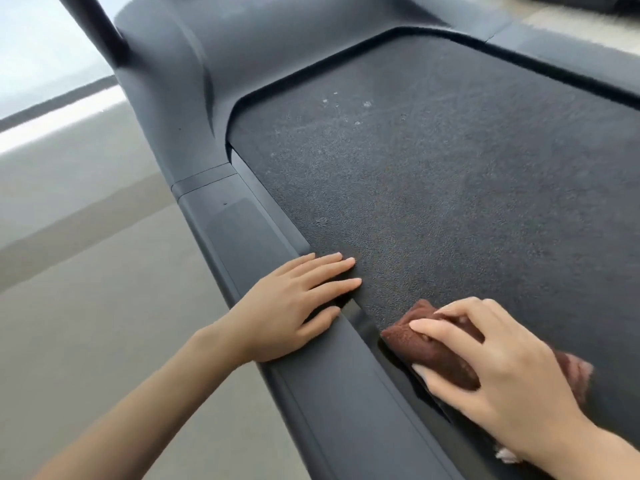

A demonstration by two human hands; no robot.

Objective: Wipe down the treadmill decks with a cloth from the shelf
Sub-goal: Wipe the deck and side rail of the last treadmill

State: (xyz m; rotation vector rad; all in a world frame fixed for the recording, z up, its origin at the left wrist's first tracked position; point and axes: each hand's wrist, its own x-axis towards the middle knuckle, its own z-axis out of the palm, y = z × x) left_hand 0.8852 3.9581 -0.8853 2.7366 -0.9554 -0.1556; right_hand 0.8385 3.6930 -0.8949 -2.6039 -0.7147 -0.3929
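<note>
On the scuffed belt (pixel 433 174) beside grey floor (pixel 86 271), right hand (pixel 502 368) grips brown cloth (pixel 433 348), left hand (pixel 287 306) lies flat, open.

Folded brown cloth (pixel 433 344) lies on speckled dark treadmill deck (pixel 433 174)
</note>
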